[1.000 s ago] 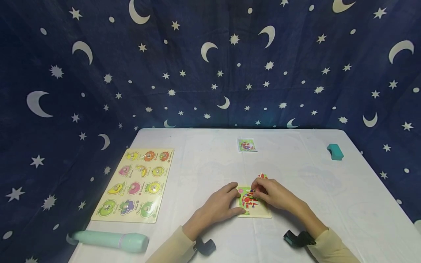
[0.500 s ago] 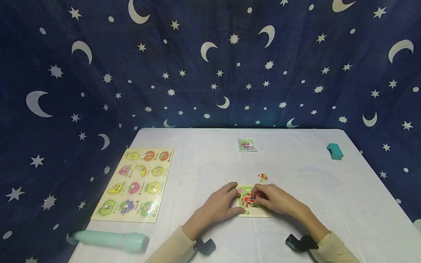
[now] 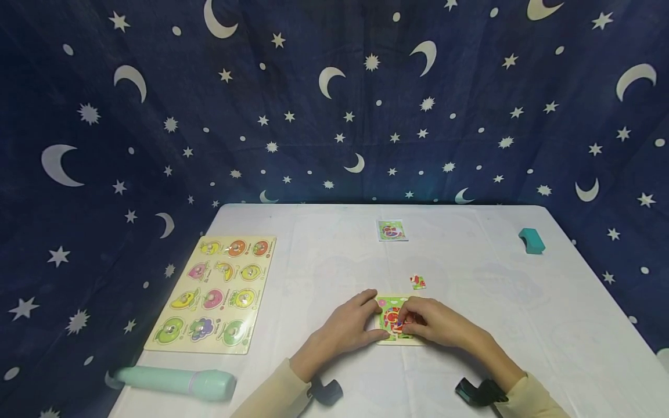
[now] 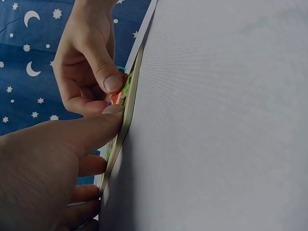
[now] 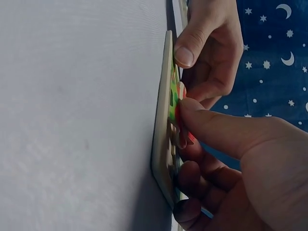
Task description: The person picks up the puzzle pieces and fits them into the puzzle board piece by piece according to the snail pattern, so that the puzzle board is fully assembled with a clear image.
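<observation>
A small jigsaw puzzle board (image 3: 402, 343) with green, pink and red pieces lies on the white table between both hands. My left hand (image 3: 350, 326) grips its left side, the thumb near the front edge and the fingers along the side. Between thumb and fingertips, my right hand (image 3: 441, 319) pinches a red jigsaw piece (image 5: 191, 139) over the board's right part. In the right wrist view this piece stands tilted against the board, and the fingers cover part of it. Just behind the board lies a loose red and green jigsaw piece (image 3: 418, 283).
A fruit peg board (image 3: 219, 349) lies on the left, with a mint-green cylinder (image 3: 177, 383) in front of it. A small picture card (image 3: 392, 230) sits at the back. Far right stands a teal arch block (image 3: 532, 241). Starry dark-blue cloth (image 3: 334, 133) surrounds the table.
My right hand has shifted slightly toward the front of the board with the red jigsaw piece, uncovering the loose piece behind. The left hand has stayed in place.
</observation>
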Demonstrator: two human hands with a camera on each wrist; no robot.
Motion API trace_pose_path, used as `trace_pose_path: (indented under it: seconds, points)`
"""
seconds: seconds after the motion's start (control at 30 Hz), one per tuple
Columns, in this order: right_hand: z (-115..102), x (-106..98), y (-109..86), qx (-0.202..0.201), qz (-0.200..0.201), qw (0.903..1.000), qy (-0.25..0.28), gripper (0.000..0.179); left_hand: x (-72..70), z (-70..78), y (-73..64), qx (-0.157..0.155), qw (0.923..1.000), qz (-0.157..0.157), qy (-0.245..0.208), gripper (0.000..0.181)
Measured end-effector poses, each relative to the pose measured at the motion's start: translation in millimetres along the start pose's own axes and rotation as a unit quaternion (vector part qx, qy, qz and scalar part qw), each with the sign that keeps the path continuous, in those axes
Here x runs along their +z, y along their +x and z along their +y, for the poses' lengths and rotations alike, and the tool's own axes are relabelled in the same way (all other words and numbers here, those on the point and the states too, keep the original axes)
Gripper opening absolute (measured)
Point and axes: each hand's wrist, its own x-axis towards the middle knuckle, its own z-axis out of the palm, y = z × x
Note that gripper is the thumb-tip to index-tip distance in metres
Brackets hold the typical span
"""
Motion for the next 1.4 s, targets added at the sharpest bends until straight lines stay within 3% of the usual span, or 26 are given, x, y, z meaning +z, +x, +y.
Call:
trace_pose_path:
  seconds: [0.6,1.27,1.4]
  points:
    - [-3.8,9.8,-0.6,-0.032,0.04,0.9981,-0.036,0.011,1.2,-1.1,-0.7,0.0,1.0,0.0,0.0,0.043]
    - [-6.6,10.2,0.2,-0.02,0.045,0.9985,-0.024,0.011,0.2,0.4,-0.8,0.001,1.0,-0.001,0.003,0.043]
    - [-6.2,10.6,0.3,-0.02,0.046,0.9984,-0.027,0.01,2.2,-0.2,-1.3,0.009,0.9999,0.01,0.009,0.043]
